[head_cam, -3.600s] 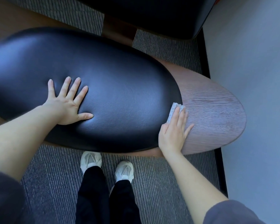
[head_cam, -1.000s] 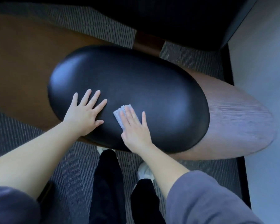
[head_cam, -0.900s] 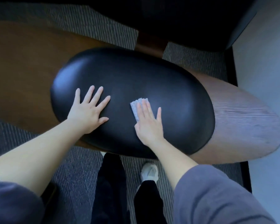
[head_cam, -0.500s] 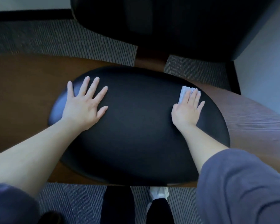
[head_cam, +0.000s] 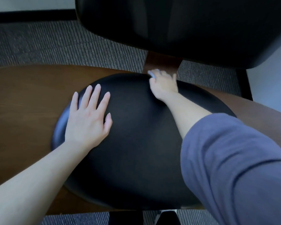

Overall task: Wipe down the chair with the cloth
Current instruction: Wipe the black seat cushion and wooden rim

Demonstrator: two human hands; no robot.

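While the left hand lies flat near the left edge of the seat, fingers straight and spread wide, holding nothing, the right hand is at the seat's far edge, just in front of the wooden post. Cloth: a pale corner shows beyond the right fingertips, at the far edge of the seat; the rest is under the hand. Right fingers are motion-blurred; cannot tell whether they lie straight on the cloth or curl round it. Chair: black padded seat on a brown wooden base, black backrest above the post. A blue-grey sleeve covers the right upper arm. Grey ribbed carpet lies beneath.
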